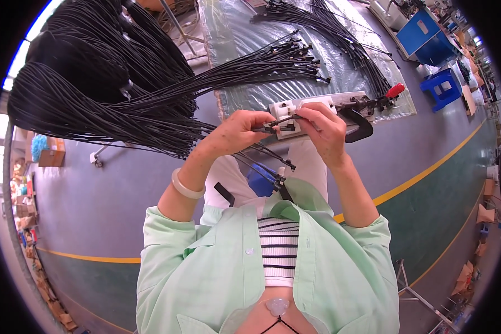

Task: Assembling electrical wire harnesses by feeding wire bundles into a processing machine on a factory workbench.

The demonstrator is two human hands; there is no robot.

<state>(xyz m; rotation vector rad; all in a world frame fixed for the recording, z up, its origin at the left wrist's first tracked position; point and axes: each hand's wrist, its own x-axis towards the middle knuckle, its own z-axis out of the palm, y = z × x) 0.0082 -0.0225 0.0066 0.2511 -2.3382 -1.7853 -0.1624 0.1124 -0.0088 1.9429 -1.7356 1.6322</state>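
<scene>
My left hand (240, 131) is closed around the ends of a few black cables (268, 129) with small dark connectors, just in front of the fixture. Thumb and fingers of my right hand (324, 129) pinch a cable end beside it; the exact part between the fingertips is too small to make out. Right behind both hands lies a toggle clamp fixture (348, 103) with white blocks on a pale base plate and a red-tipped handle (395, 91). Loose cable ends with connectors (278, 179) hang below my hands, over my lap.
A thick hank of black cables (78, 83) hangs at the left, some strands reaching onto the plastic-covered table (234, 39). More cables (356, 50) lie at the table's far right. A blue stool (442, 89) stands on the floor at the right. A cardboard box (51, 153) is far left.
</scene>
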